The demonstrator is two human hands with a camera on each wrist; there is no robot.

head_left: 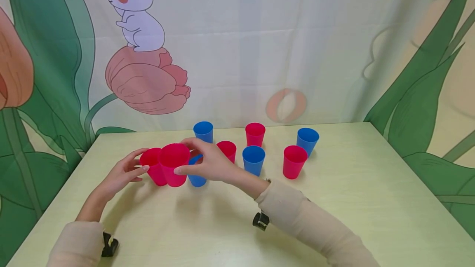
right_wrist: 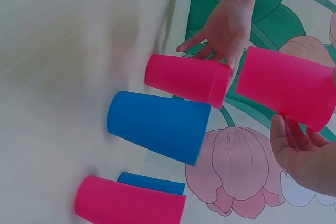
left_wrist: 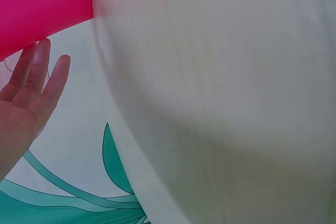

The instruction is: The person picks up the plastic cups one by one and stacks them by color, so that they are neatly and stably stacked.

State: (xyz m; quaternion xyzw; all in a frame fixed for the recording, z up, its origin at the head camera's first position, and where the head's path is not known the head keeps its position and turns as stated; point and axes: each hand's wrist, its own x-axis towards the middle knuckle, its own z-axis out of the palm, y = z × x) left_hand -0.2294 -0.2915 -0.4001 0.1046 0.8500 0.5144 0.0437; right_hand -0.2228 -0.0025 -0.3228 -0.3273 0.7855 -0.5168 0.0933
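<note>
At the left of the group my left hand (head_left: pixel 122 172) holds a red cup (head_left: pixel 155 172) near its rim, thumb on the near side. That cup stands upright on the table; in the right wrist view a second rim line shows near its mouth, as on nested cups. My right hand (head_left: pixel 209 162) grips another red cup (head_left: pixel 174 168) by its side, lifted off the table beside the first. From the right wrist view, this raised cup (right_wrist: pixel 286 87) has fingers beneath its side. A blue cup (head_left: pixel 196 179) stands just behind the right hand, partly hidden by it.
Several more upright cups stand behind and to the right: a blue cup (head_left: pixel 203 131), a red cup (head_left: pixel 255 134) and another blue cup (head_left: pixel 307 139) at the back, with a red cup (head_left: pixel 295 162) in front. A printed curtain (head_left: pixel 230 52) hangs behind the table (head_left: pixel 356 201).
</note>
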